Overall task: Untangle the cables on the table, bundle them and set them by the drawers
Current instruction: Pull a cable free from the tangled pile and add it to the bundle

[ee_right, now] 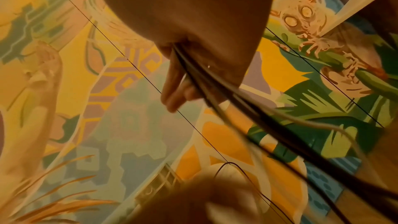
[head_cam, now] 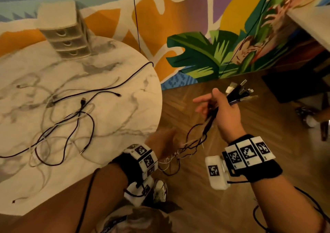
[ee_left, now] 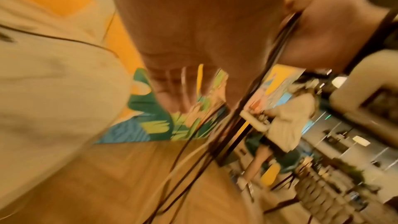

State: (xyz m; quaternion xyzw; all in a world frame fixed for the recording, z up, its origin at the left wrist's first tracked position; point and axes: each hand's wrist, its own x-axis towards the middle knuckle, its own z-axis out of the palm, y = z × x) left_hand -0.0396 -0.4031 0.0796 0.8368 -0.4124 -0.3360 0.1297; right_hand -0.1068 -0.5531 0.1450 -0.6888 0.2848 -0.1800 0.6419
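A tangle of black and white cables [head_cam: 71, 122] lies on the round marble table [head_cam: 125, 118]. The small white drawers [head_cam: 64, 36] stand at the table's far side. Off the table's right edge, over the floor, my right hand [head_cam: 219, 105] grips a bundle of cable ends [head_cam: 239, 91], plugs pointing up and away. Their strands [head_cam: 192, 143] hang down and trail back toward the table. In the right wrist view the fingers [ee_right: 176, 91] curl round the dark strands [ee_right: 215, 98]. My left hand [head_cam: 164, 141] is blurred, lower down beside the hanging strands; its fingers [ee_left: 172, 91] look straight, cables [ee_left: 232, 117] running past them.
A painted mural wall [head_cam: 196, 54] stands behind the table, and a thin black cord [head_cam: 136, 18] hangs in front of it. The wooden floor [head_cam: 259, 122] is under both hands. Dark furniture [head_cam: 294, 86] stands at right. Another person [ee_left: 288, 125] stands farther off.
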